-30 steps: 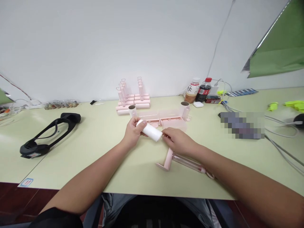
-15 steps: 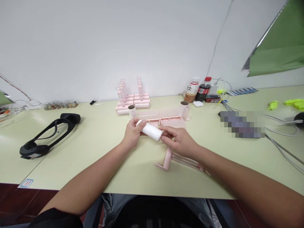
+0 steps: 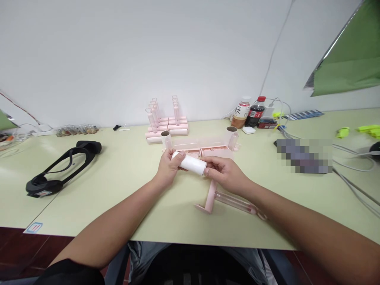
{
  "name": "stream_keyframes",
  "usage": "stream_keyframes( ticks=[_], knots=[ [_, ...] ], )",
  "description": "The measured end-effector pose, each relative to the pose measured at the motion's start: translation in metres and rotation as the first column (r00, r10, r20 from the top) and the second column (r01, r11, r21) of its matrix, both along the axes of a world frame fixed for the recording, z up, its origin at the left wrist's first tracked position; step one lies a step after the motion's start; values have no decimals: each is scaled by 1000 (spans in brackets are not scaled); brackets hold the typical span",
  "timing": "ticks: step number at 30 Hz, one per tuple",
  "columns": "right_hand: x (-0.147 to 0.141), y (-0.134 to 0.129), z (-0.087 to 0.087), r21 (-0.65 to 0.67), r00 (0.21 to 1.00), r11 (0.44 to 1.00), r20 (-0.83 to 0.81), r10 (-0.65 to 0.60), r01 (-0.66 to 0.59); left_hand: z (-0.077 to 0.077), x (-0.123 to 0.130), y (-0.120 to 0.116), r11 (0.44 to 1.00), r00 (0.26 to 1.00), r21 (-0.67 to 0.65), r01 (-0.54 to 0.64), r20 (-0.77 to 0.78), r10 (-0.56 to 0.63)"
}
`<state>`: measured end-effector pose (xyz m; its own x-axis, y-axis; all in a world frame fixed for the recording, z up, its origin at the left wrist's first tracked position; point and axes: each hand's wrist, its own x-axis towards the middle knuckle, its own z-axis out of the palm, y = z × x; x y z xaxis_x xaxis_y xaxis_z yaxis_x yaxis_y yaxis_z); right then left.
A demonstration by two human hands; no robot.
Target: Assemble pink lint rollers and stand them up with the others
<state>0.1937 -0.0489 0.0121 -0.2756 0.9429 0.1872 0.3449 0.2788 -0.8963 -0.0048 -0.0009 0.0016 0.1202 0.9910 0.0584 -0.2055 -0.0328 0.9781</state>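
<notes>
A white lint roller refill [image 3: 192,163] is held above the table, lying nearly level with its right end slightly lower. My left hand [image 3: 170,166] is closed around its left end, thumb on top. At the right end, the fingers of my right hand [image 3: 222,170] pinch the roll's edge. Below my right hand lies a pink lint roller handle [image 3: 233,201] with a clear grip and a bare angled frame. Just behind the hands are pink roller covers [image 3: 218,151], partly hidden, and two upright paper rolls, one on the left [image 3: 166,139] and one on the right [image 3: 232,135].
Assembled pink lint rollers [image 3: 166,128] stand in rows by the wall. Two drink bottles [image 3: 248,113] and a white case [image 3: 248,130] are at the back right. A black headset [image 3: 63,170] lies left; a pixelated dark object [image 3: 304,156] and cables [image 3: 353,190] lie right.
The roll has turned a little nearer to level and shifted slightly right with both hands on it. The whole view has shifted slightly; the handle below stays on the table.
</notes>
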Motion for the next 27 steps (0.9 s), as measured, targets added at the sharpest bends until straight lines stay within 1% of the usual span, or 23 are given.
stream_keyframes(
  ticks=[3, 5, 7, 9, 11, 13, 15, 18, 21, 24, 27],
  knots=[
    [-2, 0, 1, -28, 999, 1000, -44, -15, 14, -1, 1, -1, 1000, 1000, 11, 11, 3, -11],
    [-3, 0, 3, -54, 997, 998, -73, -28, 24, -1, 1, -2, 1000, 1000, 18, -1, 6, 1],
    [-5, 0, 5, -143, 988, 988, -139, -74, 54, -1, 2, -2, 999, 999, 18, -33, 14, 32],
    [-6, 0, 9, -302, 951, 951, -266, -155, 71, 0, 2, -1, 998, 998, 12, -65, 28, 64],
    [-6, 0, 13, -456, 881, 890, -412, -232, 21, 0, 2, -1, 997, 996, 5, -78, 50, 77],
    [-6, -1, 16, -532, 817, 844, -514, -262, -64, 0, 2, 0, 998, 995, -1, -60, 77, 60],
    [-5, -1, 18, -551, 791, 825, -556, -255, -122, 1, 2, -1, 1000, 994, -3, -24, 103, 24],
    [-4, -2, 16, -534, 808, 828, -556, -194, -169, 2, 3, -4, 1000, 992, 0, 25, 128, -25],
    [-5, -2, 13, -527, 839, 827, -527, -136, -197, 3, 4, -6, 1000, 990, -9, 29, 141, -28],
    [-6, -2, 9, -541, 888, 825, -445, -114, -165, 4, 6, -7, 999, 988, -21, 37, 154, -33],
    [-7, -2, 8, -538, 927, 835, -362, -103, -117, 3, 8, -9, 997, 985, -41, 68, 162, -61]
  ],
)
